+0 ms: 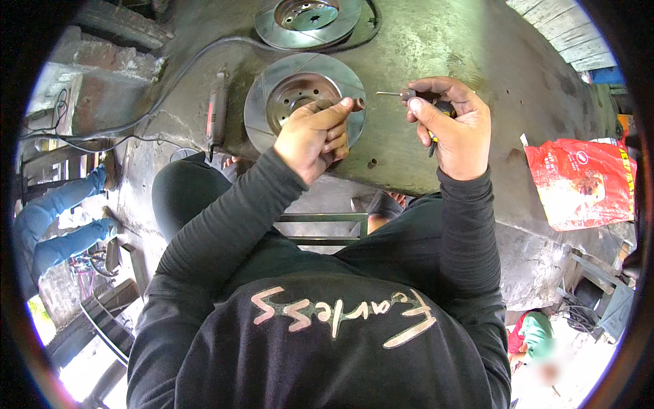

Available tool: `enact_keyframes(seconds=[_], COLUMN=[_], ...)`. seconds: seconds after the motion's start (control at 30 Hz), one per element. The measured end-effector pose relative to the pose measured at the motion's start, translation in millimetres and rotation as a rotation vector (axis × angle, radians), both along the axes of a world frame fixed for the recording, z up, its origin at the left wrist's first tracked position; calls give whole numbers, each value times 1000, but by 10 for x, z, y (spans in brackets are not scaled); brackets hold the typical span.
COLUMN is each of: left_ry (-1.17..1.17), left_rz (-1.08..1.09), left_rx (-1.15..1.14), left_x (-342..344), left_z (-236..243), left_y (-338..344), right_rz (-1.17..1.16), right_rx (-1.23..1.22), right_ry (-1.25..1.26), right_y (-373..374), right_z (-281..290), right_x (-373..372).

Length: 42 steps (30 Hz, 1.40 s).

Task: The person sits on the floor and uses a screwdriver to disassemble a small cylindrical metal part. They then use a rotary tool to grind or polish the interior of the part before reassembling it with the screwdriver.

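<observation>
My left hand (312, 141) is closed, pinching a small brown cylindrical piece (359, 104) between thumb and fingertips. It is held over the near right part of a slotted brake disc (262, 88) lying flat, and hides some of its edge. To the right, my right hand (458, 129) grips a small tool with a thin metal shaft (390, 93), a dark collar (408, 95) and yellow-and-black parts (445, 109). The shaft points left toward the brown piece, with a gap between them. My fingers hide most of this tool, so its exact kind is unclear.
A second brake disc (264, 26) lies at the far side, a black cable (204, 49) curving around it. Left of the near disc lies a red-and-grey power tool (216, 116). A red plastic bag (579, 180) is at right. Other people are at far left (68, 204) and lower right (535, 337).
</observation>
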<state>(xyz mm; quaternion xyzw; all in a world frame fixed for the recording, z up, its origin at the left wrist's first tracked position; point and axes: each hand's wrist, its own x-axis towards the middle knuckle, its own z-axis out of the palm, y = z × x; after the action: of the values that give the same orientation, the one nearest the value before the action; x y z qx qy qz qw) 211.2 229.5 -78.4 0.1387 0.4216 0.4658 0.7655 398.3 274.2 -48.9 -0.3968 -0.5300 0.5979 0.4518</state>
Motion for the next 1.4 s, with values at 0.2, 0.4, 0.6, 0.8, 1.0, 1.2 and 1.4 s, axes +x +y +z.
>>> enact_keyframes(seconds=[0.2, 0.4, 0.6, 0.8, 1.0, 1.2, 1.4], left_ry=[-57, 10, 66, 58, 105, 186, 237], left_rz=[58, 119, 114, 172, 192, 205, 150], left_rx=[108, 125, 108, 89, 51, 74, 162], left_x=[-164, -293, -448, -558, -595, -589, -595], left_z=[212, 218, 234, 224, 227, 247, 207], left_y=[-347, -526, -669, -742, -773, -756, -766], right_rz=[112, 174, 285, 349, 350, 346, 331], right_rx=[94, 239, 342, 395, 431, 429, 424], right_ry=[-145, -198, -284, -238, -212, -218, -187], right_y=[-238, -356, -389, -404, -405, -386, -396], right_z=[123, 133, 76, 15, -27, -47, -60], right_x=[-204, -403, -612, -755, -865, -847, -819])
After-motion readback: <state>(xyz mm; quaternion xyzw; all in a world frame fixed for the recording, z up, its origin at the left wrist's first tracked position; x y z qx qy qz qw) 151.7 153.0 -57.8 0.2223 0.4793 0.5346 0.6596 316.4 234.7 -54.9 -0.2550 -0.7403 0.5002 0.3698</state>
